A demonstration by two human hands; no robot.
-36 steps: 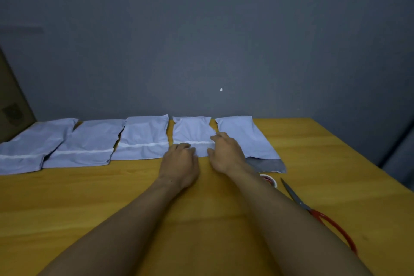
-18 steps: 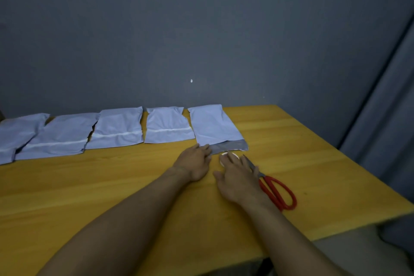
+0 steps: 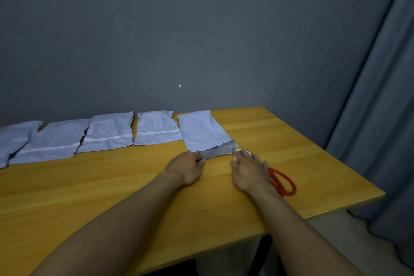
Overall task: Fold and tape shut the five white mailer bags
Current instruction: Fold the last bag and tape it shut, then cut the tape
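Five white mailer bags lie in a row along the back of the wooden table (image 3: 112,186). The three at the left (image 3: 51,141) (image 3: 109,133) (image 3: 156,130) show a white strip across a folded end, and the far-left bag (image 3: 13,139) is partly cut off. The rightmost bag (image 3: 202,133) lies flat with its grey flap (image 3: 218,152) unfolded toward me. My left hand (image 3: 187,168) has curled fingers on the flap's near left corner. My right hand (image 3: 249,171) lies over a white tape roll (image 3: 240,152), fingertips curled on it.
Red-handled scissors (image 3: 282,181) lie just right of my right hand, blades hidden under it. The table's right edge is close beyond them, with a grey curtain (image 3: 380,119) past it and a grey wall behind the bags.
My view swung right. Both hands left the fourth bag: the left moved to the rightmost bag's grey flap and the right came down onto the tape roll beside the scissors.
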